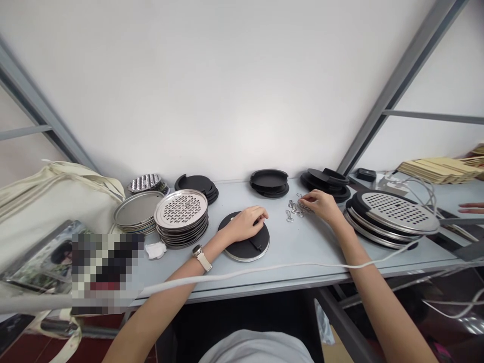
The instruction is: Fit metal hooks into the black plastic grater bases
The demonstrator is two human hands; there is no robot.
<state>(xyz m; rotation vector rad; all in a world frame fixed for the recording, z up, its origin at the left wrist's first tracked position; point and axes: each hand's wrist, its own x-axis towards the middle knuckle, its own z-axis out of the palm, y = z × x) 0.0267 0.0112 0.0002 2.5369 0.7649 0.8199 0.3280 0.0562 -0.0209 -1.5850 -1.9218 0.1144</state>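
A round black disc with a silver rim (245,250) lies on the grey table in front of me. My left hand (249,223) rests over its upper part, fingers curled in; what they hold, if anything, is hidden. Small metal clips (294,208) lie scattered right of the disc. My right hand (316,202) reaches to the right side of these clips, its fingertips pinched together among them. Whether a clip is between the fingertips is too small to tell.
Stacked perforated metal discs (181,217) stand left, by plain metal discs (138,209). Black round parts (269,180) line the back. Another stack (401,212) stands right. A white cable (264,270) crosses the front. Another person's hand (472,207) shows at far right.
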